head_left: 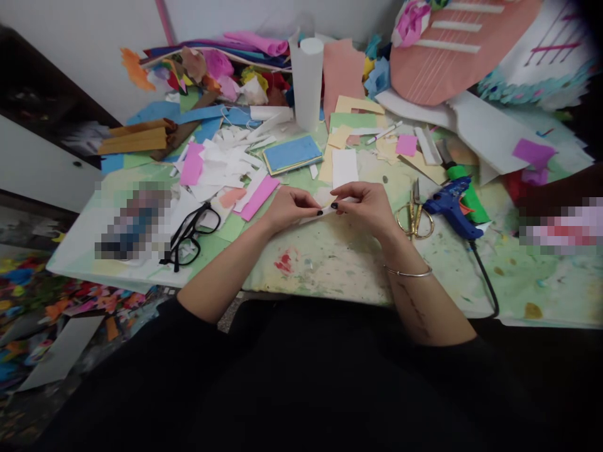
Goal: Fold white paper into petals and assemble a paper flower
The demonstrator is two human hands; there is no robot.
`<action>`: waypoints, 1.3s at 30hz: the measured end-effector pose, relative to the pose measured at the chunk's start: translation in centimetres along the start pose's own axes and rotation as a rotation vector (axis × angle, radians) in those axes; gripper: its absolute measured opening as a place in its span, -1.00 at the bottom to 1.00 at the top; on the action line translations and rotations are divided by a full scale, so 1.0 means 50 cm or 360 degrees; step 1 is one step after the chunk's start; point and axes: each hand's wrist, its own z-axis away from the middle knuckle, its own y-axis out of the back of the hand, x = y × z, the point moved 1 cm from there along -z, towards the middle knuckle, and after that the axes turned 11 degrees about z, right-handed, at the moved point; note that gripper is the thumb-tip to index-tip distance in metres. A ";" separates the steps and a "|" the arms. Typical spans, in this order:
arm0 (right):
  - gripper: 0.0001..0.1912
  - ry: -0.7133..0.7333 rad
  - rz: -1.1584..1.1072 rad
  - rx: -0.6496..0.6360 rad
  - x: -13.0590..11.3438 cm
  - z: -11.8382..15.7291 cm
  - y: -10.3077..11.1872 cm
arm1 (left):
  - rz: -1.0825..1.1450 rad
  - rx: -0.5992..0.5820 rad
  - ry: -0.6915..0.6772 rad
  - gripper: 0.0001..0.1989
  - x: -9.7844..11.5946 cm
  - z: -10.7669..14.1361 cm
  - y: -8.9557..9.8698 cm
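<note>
A narrow white paper strip [325, 213] is stretched between my two hands, low over the table's front half. My left hand [293, 210] pinches its left part between thumb and fingertips. The fingers of my right hand [362, 204] are closed on the strip's right part, thumb close to the left thumb. Just behind the hands lies a white paper rectangle [345, 167]. Gold-handled scissors [414, 216] rest right of my right hand, beside a blue glue gun [453, 204]. A pink paper piece [260, 198] lies left of my left hand.
Black glasses [193, 235] lie at the left on the paint-stained table [330, 267]. Blue and yellow cards [293, 154], white scraps [230, 157] and a tall white cylinder [308, 85] stand or lie farther back. A guitar-shaped paper piece [452, 53] is at the back right.
</note>
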 end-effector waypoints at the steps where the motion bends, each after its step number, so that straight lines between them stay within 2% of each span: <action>1: -0.72 0.0004 -0.0031 -0.0006 -0.001 0.000 0.001 | 0.0014 -0.0029 0.0029 -0.88 0.001 0.000 0.002; 5: -0.56 -0.0008 -0.0263 -0.0014 0.002 -0.002 0.000 | 0.0132 -0.0034 0.0081 -0.86 0.002 0.000 0.005; 8: -0.47 -0.0146 -0.0447 0.0006 0.008 -0.001 -0.010 | 0.0291 0.0144 0.0045 -0.81 -0.004 -0.003 0.000; 13: -0.69 -0.0317 -0.0493 -0.0107 0.001 0.003 -0.047 | 0.0527 0.0458 0.0021 -0.72 -0.011 -0.021 -0.020; 16: -0.74 -0.0378 -0.0552 0.0003 -0.007 -0.004 -0.066 | 0.0509 0.0590 0.0017 -0.69 -0.016 -0.039 -0.031; 19: -0.75 -0.0384 -0.0488 0.0102 -0.010 -0.019 -0.080 | 0.0401 0.0644 -0.0015 -0.69 -0.024 -0.062 -0.036; 23: -0.70 -0.0398 -0.0342 0.0291 0.000 -0.056 -0.085 | 0.0142 0.0598 -0.0125 -0.75 -0.022 -0.101 -0.025; 28: -0.76 -0.0552 -0.0194 0.0461 0.021 -0.119 -0.074 | -0.0442 0.0457 -0.0367 -0.87 0.002 -0.153 0.033; 31: -0.73 -0.0650 -0.0159 0.0477 0.025 -0.147 -0.070 | -0.0857 0.0279 -0.0454 -0.61 -0.005 -0.178 0.066; 32: -0.71 -0.0680 -0.0153 0.0475 0.024 -0.153 -0.070 | -0.1287 0.0189 -0.0470 -0.54 -0.012 -0.185 0.072; 33: -0.68 -0.0707 -0.0146 0.0473 0.022 -0.157 -0.070 | -0.1438 0.0156 -0.0459 -0.51 -0.020 -0.191 0.077; 35: -0.58 -0.0750 -0.0123 0.0475 0.016 -0.161 -0.069 | -0.1641 0.0115 -0.0433 -0.51 -0.036 -0.201 0.084; 39: -0.47 -0.0788 -0.0060 0.0473 0.006 -0.163 -0.066 | -0.1797 0.0062 -0.0394 -0.53 -0.054 -0.214 0.088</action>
